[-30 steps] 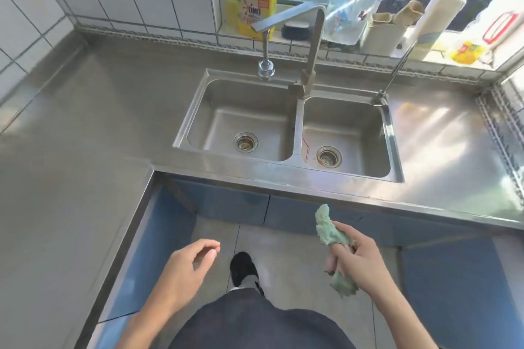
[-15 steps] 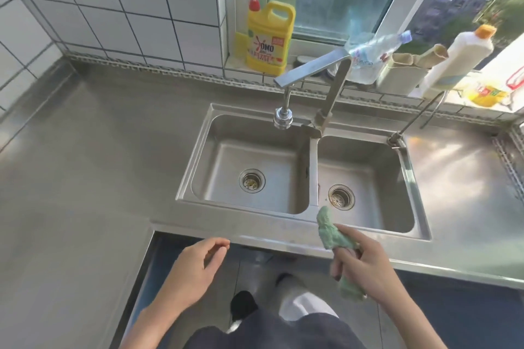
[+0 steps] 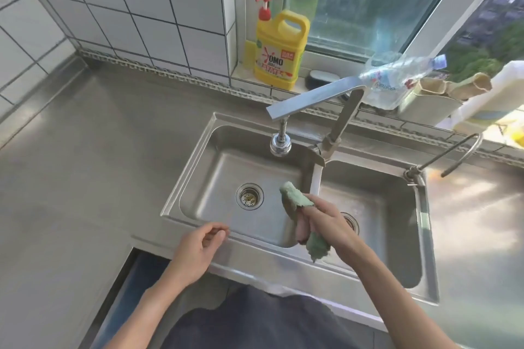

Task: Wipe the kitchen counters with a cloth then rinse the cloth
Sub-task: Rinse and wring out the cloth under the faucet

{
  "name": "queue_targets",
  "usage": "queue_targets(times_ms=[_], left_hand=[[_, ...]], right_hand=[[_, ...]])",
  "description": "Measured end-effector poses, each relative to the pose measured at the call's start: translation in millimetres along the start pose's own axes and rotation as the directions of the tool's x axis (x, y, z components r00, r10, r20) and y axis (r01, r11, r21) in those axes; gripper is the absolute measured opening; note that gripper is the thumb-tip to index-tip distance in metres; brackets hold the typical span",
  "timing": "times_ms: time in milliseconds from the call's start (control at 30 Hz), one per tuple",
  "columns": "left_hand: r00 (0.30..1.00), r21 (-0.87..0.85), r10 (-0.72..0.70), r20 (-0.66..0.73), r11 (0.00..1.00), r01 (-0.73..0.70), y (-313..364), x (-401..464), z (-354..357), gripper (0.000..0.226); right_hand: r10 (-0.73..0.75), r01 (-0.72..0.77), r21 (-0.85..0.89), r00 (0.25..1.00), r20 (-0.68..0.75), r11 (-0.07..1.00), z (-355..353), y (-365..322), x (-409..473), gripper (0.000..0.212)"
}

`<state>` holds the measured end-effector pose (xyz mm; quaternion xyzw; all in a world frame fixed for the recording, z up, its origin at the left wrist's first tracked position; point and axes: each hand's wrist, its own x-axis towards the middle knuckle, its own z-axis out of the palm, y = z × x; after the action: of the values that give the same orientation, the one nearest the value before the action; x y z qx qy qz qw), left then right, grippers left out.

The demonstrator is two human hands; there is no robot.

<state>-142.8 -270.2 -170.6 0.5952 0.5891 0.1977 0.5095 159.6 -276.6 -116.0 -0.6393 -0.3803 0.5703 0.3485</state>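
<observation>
My right hand [image 3: 323,224] grips a bunched green cloth [image 3: 295,197] over the divider of the steel double sink [image 3: 198,167]. One end of the cloth sticks up above my fist and the other end hangs below it. My left hand [image 3: 198,249] hovers over the sink's front rim with loosely curled fingers and holds nothing. The tap [image 3: 312,96] reaches out above the left basin, its nozzle [image 3: 280,144] a short way beyond the cloth. No water is seen running. The steel counter [image 3: 85,164] spreads left and right of the sink.
A yellow detergent jug [image 3: 279,51] stands on the window sill behind the sink, with a clear plastic bottle [image 3: 397,79], a beige holder [image 3: 431,102] and a white bottle [image 3: 487,99] to its right. A thin second tap [image 3: 453,153] rises at the sink's right rim. White tiles cover the left wall.
I have stepped up to the sink. My right hand has carried the cloth forward from in front of the counter to over the basin divider. My left hand followed to the front rim.
</observation>
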Motion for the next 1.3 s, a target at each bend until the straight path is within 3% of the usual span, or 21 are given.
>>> queue_targets(times_ms=[100, 167, 267, 333, 433, 500, 567, 633, 700, 733, 800, 867, 933, 1033, 1133, 1300], left_hand=[[0.999, -0.084, -0.044, 0.002, 0.995, 0.044, 28.4, 34.3, 21.4, 0.016], [0.993, -0.196, -0.118, 0.026, 0.973, 0.121, 44.2, 56.6, 33.8, 0.014], [0.957, -0.331, -0.251, 0.147, 0.899, 0.287, 62.4, 84.7, 46.3, 0.036], [0.919, -0.471, -0.28, 0.277, 0.795, 0.384, 68.3, 103.0, 54.2, 0.053], [0.873, -0.665, -0.217, 0.436, 0.576, 0.475, 70.4, 130.1, 67.9, 0.073], [0.869, -0.7, -0.256, 0.424, 0.516, 0.494, 74.5, 142.8, 75.1, 0.066], [0.875, -0.691, -0.313, 0.369, 0.537, 0.483, 75.7, 154.2, 82.4, 0.054], [0.875, -0.675, -0.377, 0.305, 0.562, 0.478, 72.8, 165.3, 87.7, 0.048], [0.876, -0.677, -0.412, 0.252, 0.571, 0.464, 69.4, 175.3, 89.5, 0.052], [0.878, -0.676, -0.425, 0.222, 0.582, 0.452, 68.3, 178.8, 88.1, 0.055], [0.885, -0.661, -0.429, 0.18, 0.614, 0.432, 63.9, 185.1, 84.5, 0.062], [0.9, -0.668, -0.392, 0.192, 0.62, 0.412, 61.3, 189.1, 81.4, 0.067], [0.895, -0.689, -0.378, 0.238, 0.583, 0.43, 59.3, 192.0, 79.5, 0.07], [0.86, -0.723, -0.449, 0.241, 0.509, 0.468, 59.6, 197.9, 78.2, 0.062], [0.833, -0.727, -0.488, 0.26, 0.47, 0.501, 61.3, 202.2, 81.1, 0.062], [0.82, -0.734, -0.495, 0.288, 0.436, 0.521, 69.4, 205.4, 87.9, 0.062]], right_hand=[[0.101, -0.124, 0.216, 0.988, 0.116, 0.969, -8.7, -1.9, 34.7, 0.022], [0.125, -0.199, 0.303, 0.961, 0.247, 0.932, -9.9, 0.9, 56.7, 0.033], [0.171, -0.316, 0.384, 0.915, 0.366, 0.868, -7.2, 0.7, 80.2, 0.043], [0.217, -0.397, 0.441, 0.889, 0.404, 0.805, -2.7, 1.0, 91.6, 0.045], [0.208, -0.401, 0.498, 0.893, 0.398, 0.769, 3.4, 8.5, 107.6, 0.04], [0.214, -0.417, 0.532, 0.89, 0.403, 0.737, 3.9, 14.3, 114.7, 0.041], [0.242, -0.459, 0.514, 0.868, 0.434, 0.725, -1.3, 19.7, 121.7, 0.044], [0.328, -0.457, 0.324, 0.864, 0.383, 0.828, -11.9, 21.4, 130.3, 0.048], [0.319, -0.307, -0.097, 0.935, 0.153, 0.947, -29.2, 15.5, 139.2, 0.044], [0.21, -0.186, -0.333, 0.977, 0.039, 0.924, -40.5, 13.2, 143.5, 0.039], [-0.043, -0.01, -0.655, 0.997, -0.064, 0.756, -61.7, 6.0, 151.4, 0.032], [-0.202, -0.002, -0.823, 0.969, -0.141, 0.568, -76.2, -3.6, 160.9, 0.034], [-0.257, -0.06, -0.912, 0.95, -0.177, 0.406, -81.9, -11.1, 173.6, 0.039], [-0.126, -0.161, -0.952, 0.972, -0.199, 0.259, -78.7, -12.8, 194.9, 0.049], [0.035, -0.199, -0.94, 0.98, -0.197, 0.277, -72.4, -4.0, 207.2, 0.046], [-0.056, -0.148, -0.96, 0.985, -0.166, 0.24, -68.6, 9.4, 211.2, 0.042]])
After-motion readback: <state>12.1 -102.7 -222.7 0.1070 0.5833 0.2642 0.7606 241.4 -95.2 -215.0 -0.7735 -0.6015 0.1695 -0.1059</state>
